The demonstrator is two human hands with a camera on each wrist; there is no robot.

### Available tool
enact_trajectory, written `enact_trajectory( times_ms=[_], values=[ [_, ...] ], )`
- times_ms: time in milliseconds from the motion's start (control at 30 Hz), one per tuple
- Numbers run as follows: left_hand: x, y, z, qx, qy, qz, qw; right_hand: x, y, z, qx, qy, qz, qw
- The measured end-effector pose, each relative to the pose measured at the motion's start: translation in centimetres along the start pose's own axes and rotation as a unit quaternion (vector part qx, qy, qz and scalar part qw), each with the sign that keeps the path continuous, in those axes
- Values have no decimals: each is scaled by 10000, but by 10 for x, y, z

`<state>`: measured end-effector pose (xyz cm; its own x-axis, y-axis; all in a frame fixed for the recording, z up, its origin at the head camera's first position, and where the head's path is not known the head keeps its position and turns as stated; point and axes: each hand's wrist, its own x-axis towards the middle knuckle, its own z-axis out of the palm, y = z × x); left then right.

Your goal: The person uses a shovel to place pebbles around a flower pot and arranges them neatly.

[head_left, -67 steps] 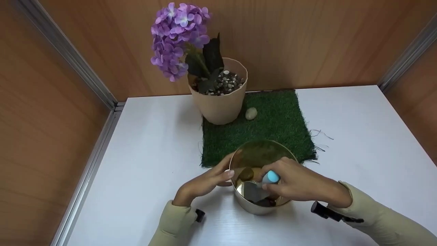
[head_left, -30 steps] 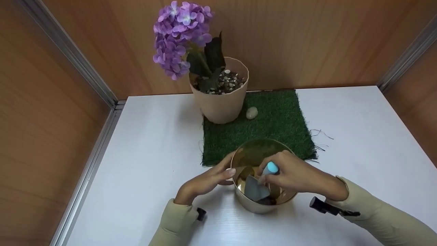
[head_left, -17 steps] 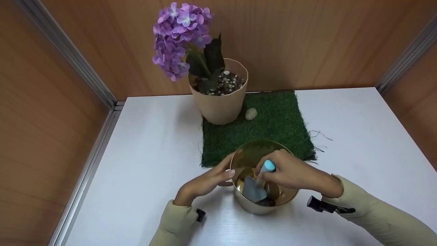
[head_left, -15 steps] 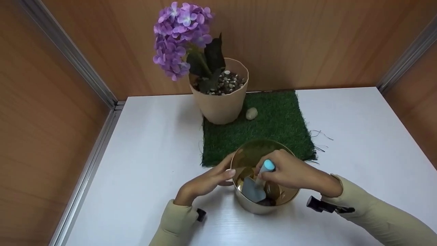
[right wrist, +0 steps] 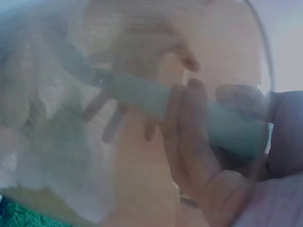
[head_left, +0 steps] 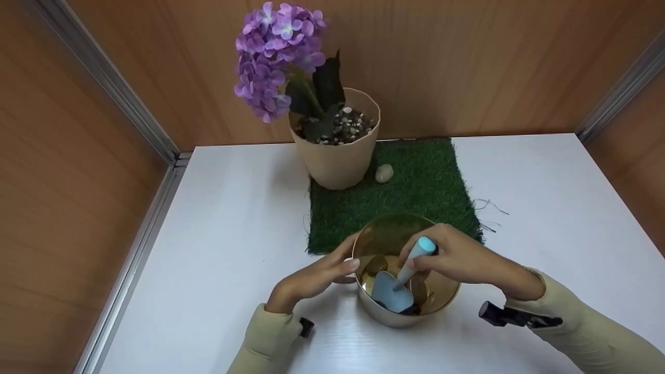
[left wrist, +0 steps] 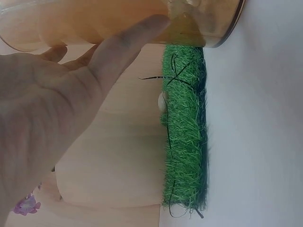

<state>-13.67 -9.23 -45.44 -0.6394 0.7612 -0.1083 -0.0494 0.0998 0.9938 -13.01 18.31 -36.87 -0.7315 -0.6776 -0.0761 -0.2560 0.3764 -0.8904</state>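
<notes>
Okay, we have the trowel (head_left: 392,295) tilted inside the bowl (head_left: 393,229), its handle gripped by the right hand's (head_left: 460,258) curled fingers. The left hand (head_left: 314,276) merely touches the side, fingers nearly straight, so we'd flag the bowl sliding or tipping if the trowel pries hard. Stones (head_left: 376,265) could roll off the flattish blade. Bowl walls crowd the blade; pot (head_left: 337,166), pebble (head_left: 384,173) and mat (head_left: 421,200) sit beyond.

No text, label, brand, number or sign can be read.
</notes>
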Motion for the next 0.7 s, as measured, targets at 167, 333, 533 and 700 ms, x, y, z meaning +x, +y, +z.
enact_trajectory(
  times_ms=[167, 333, 533, 700],
  values=[
    [1, 0, 0, -8, -8, -4, 10000, -10, 1, -14, 267, 83, 41, 9996],
    [1, 0, 0, -17, -9, 11, 10000, -17, 4, -25, 832, 188, 315, 9959],
    [0, 1, 1, 26, 48, -1, 10000, -24, 6, -32, 1247, 334, 451, 9906],
    [-1, 0, 2, 55, 76, 2, 10000, -28, 10, -36, 1751, 263, 247, 9839]
  ],
)
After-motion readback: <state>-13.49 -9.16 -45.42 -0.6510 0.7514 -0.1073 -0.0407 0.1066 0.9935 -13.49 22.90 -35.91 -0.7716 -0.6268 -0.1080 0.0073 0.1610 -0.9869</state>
